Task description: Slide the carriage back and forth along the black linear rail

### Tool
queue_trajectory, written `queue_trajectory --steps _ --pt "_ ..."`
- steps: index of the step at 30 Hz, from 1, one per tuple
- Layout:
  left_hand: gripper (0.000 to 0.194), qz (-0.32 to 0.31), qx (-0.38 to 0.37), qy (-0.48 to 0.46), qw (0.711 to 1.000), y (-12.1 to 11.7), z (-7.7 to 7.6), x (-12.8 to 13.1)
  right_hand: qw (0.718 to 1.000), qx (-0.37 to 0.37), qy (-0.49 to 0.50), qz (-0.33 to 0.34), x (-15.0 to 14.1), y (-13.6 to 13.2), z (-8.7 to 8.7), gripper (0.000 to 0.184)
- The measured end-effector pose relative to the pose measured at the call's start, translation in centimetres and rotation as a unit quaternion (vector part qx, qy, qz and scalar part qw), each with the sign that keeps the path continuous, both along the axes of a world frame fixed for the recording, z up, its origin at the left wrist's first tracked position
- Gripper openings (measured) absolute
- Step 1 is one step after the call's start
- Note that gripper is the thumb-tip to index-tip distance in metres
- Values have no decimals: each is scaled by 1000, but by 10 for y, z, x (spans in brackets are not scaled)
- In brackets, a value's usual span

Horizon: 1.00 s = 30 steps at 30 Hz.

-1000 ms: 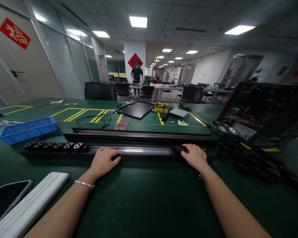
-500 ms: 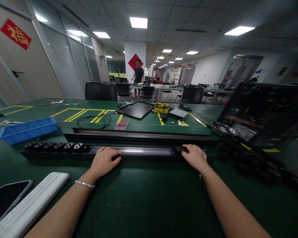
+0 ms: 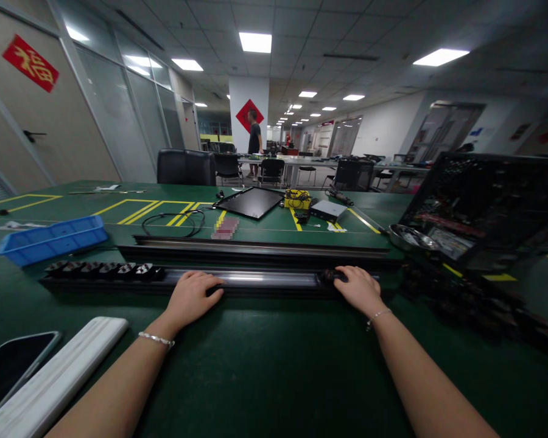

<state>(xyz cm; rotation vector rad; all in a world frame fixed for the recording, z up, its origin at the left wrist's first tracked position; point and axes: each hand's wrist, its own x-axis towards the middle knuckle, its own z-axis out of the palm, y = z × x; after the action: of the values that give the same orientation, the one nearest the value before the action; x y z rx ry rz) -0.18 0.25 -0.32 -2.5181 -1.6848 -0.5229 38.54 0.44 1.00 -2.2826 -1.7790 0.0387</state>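
Observation:
A long black metal rail point(image 3: 265, 279) with a shiny channel lies crosswise on the green table before me. My left hand point(image 3: 194, 296) grips it left of the middle, fingers over the top and thumb along the near side. At the rail's right part, my right hand point(image 3: 358, 287) is closed around a small dark block point(image 3: 329, 276), largely hidden by the fingers. Several similar black blocks point(image 3: 108, 269) with light patches sit in a row in the rail's left end. Just behind lies a second pair of dark rails point(image 3: 256, 248), roughly parallel.
At left are a blue bin point(image 3: 52, 239), a white bar point(image 3: 68, 377) and a phone point(image 3: 16, 365). A metal bowl point(image 3: 411, 236), a large black panel point(image 3: 493, 207) and a dark heap of parts point(image 3: 479, 310) stand at right. Beyond the table stands a person point(image 3: 254, 137).
The person in the background has turned sideways, facing right. My hands, the rail and the blocks show no visible movement.

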Motion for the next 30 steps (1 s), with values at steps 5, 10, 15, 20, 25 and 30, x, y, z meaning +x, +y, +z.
queue_trajectory --steps 5,10,15,20,25,30 --pt "30 0 0 6 1000 -1 2 1 1000 -2 2 7 3 1 -2 47" --pt "29 4 -2 0 1000 -1 2 1 1000 1 4 16 7 3 -3 45" --pt "30 3 -1 7 1000 0 2 1 1000 3 10 21 8 4 -5 45" --pt "30 2 -5 9 1000 -1 2 1 1000 2 16 24 9 5 -6 47" --pt "29 2 -4 3 1000 -1 2 0 1000 -1 8 22 9 5 -5 46" --pt "29 -1 -6 -2 1000 -1 2 1 1000 -1 8 25 10 6 -6 45"
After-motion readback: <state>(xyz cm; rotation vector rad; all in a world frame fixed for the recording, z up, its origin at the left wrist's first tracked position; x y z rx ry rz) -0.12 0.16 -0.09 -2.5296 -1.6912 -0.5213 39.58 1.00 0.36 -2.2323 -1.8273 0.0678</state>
